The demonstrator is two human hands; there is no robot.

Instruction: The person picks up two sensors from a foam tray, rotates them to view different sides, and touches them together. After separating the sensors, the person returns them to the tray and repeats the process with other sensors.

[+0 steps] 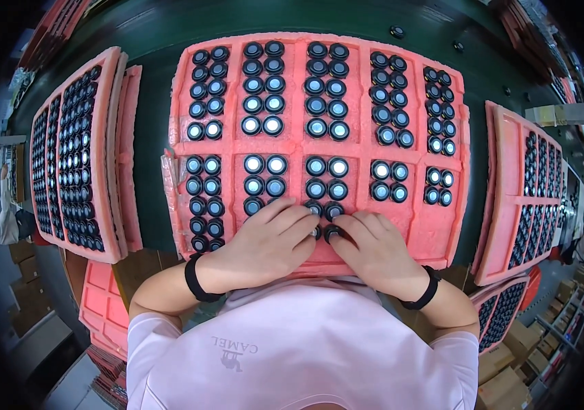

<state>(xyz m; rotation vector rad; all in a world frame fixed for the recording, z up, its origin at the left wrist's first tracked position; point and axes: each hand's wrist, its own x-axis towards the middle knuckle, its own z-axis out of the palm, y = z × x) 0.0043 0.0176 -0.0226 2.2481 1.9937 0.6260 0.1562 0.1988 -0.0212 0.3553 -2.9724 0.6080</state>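
A pink foam tray (435,236) lies before me, its compartments holding many round black parts with silver discs in the middle, like small speakers. In the near middle compartment, my left hand (271,240) has its fingers curled on round black parts on the left side. From the right, my right hand (379,251) grips in the same way, with its fingertips at a round black part (333,210) and another just nearer to me. The fingers partly cover these parts. The two hands are close together but apart. A dark band circles each wrist.
Stacked pink trays (115,198) full of the same parts stand at left, with more filled trays (500,198) at right. A few loose round parts (397,31) lie on the dark green surface (271,20) beyond. Cardboard boxes and other people are at the sides.
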